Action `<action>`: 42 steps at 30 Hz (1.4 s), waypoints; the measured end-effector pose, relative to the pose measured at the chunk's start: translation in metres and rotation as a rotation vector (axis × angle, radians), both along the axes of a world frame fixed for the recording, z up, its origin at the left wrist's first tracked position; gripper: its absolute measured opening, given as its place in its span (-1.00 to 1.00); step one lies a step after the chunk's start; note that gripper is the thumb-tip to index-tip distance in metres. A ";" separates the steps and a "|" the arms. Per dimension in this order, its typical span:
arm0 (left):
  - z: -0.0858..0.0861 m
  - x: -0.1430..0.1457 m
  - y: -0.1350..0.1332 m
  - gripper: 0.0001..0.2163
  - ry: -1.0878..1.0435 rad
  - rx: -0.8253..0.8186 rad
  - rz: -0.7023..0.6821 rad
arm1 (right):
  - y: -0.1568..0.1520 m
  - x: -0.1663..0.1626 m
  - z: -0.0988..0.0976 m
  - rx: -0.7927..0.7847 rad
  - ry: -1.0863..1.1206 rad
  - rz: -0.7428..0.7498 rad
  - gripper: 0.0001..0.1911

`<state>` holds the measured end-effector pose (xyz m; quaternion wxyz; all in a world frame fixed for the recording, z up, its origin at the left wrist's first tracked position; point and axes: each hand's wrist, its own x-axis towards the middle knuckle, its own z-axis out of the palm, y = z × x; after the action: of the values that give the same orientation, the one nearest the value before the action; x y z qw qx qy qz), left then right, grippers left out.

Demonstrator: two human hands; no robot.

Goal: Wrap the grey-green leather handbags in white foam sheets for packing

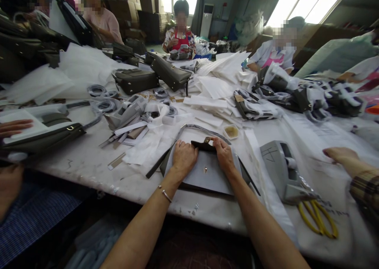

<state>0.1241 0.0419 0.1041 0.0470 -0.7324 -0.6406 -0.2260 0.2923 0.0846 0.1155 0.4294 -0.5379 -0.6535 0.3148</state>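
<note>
A dark handbag (pixel 166 164) lies at the table's front edge, a pale grey sheet (pixel 211 180) covering its front around a small gold lock. Its wrapped handle (pixel 204 127) arches behind it. My left hand (pixel 185 157) is closed, its fingers curled at the left end of the dark flap tab (pixel 199 144). My right hand (pixel 222 152) pinches the other end of that tab, by its metal clasp (pixel 208 140). What lies under my left fingers is partly hidden.
To the right stand a grey tape dispenser (pixel 276 168) and yellow-handled scissors (pixel 318 219). A small dish (pixel 230 131) sits behind the bag. Paper strips (pixel 130 133) and other handbags (pixel 137 79) crowd the table. Co-workers' hands (pixel 340 154) reach in from both sides.
</note>
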 end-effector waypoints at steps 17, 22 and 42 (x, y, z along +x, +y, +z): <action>0.011 -0.013 -0.026 -0.71 -0.388 0.121 -0.595 | -0.008 0.007 0.011 -0.181 -0.050 0.303 -0.73; 0.006 -0.013 -0.025 -0.70 -0.315 0.065 -0.676 | -0.009 0.002 0.005 -0.031 -0.189 0.263 -0.84; 0.016 -0.003 -0.086 -0.76 -0.099 -0.113 -0.529 | -0.005 -0.001 -0.006 0.120 -0.358 0.255 -0.89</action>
<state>0.1209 -0.0437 0.1205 -0.0859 -0.8638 -0.4400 -0.2298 0.2915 0.0795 0.1096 0.2948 -0.4718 -0.7995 0.2264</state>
